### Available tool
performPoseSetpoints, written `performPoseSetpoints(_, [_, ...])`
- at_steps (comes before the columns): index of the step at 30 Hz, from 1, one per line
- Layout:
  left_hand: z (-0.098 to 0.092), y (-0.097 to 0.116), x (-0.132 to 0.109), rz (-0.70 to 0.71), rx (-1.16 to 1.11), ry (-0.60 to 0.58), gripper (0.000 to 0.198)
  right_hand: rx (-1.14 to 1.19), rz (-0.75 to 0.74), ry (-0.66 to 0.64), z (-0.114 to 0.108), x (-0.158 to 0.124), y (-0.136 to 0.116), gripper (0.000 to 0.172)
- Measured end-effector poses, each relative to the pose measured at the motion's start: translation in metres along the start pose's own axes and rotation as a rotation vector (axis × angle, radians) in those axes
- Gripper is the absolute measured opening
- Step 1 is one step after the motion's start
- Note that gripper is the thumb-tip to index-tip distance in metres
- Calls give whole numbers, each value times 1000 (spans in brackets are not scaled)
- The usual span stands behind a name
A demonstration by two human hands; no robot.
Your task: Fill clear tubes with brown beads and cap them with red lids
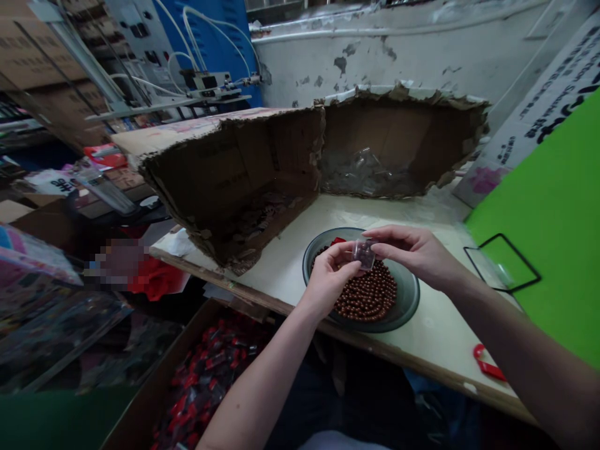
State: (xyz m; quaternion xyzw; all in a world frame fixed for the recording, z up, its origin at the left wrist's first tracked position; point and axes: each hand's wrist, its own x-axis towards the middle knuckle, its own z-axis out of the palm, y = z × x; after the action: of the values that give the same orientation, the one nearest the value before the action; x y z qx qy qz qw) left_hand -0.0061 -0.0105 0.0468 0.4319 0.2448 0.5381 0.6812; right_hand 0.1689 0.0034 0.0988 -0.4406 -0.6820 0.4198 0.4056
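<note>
As forearms (pixel 269 362) cross the table's near edge (pixel 412 364), left hand (pixel 327 273) and right hand (pixel 419 251) pinch a clear box (pixel 364 254) between them.

open tabletop (pixel 279 269) left of bowl (pixel 409 307), cardboard boxes (pixel 244 178) blocking behind, green panel (pixel 553 231) rightward

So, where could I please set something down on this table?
Bare tabletop shows between the bowl and the left cardboard box, and between the bowl and the red object. The bowl is crowded: beads lie inside, and the left hand holds a small clear case above, right hand against it.
</note>
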Motion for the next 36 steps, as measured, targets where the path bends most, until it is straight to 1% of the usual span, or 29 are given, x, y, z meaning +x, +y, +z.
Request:
performPoseSetpoints(3, [-1,-2,1,-7,5,8,36,13,33,1,0,0,0,35])
performPoseSetpoints(5, [-5,-3,1,3,7,22,34,19,63,-3,-3,4,5,35])
performPoseSetpoints(8, [-18,-3,2,60,15,71,30,-27,124,27,-10,14,26,36])
performPoseSetpoints(9, [-24,-2,2,83,20,97,28,-87,150,38,-11,19,37,35])
performPoseSetpoints(11, [-37,1,2,122,33,161,25,-281,204,32,-10,28,61,31])
performPoseSetpoints(14, [-54,8,1,160,40,249,25,-577,278,-55,4,39,93,23])
performPoseSetpoints(16, [-62,10,-1,179,42,277,26,-683,341,-87,16,46,104,21])
performPoseSetpoints(19, [-69,9,-5,187,55,285,25,-756,401,-53,28,57,108,20])
performPoseSetpoints(22, [-73,5,-8,179,58,290,22,-870,355,66,25,66,107,17])
performPoseSetpoints(24, [-75,2,-9,171,57,297,21,-969,258,138,21,71,109,17])
performPoseSetpoints(25, [-75,0,-9,165,55,297,21,-1002,200,151,20,73,111,18])
performPoseSetpoints(27, [-74,-3,-9,155,45,289,21,-1016,106,119,22,76,116,20])
performPoseSetpoints(28, [-74,-5,-9,149,39,282,21,-1010,82,96,25,78,119,21])
performPoseSetpoints(32, [-69,-9,-9,118,28,256,23,-1006,90,58,37,84,133,22])
performPoseSetpoints(34, [-67,-10,-9,98,28,249,24,-1004,104,55,37,86,136,21])
performPoseSetpoints(36, [-66,-12,-9,75,29,244,25,-975,94,51,31,86,132,18])
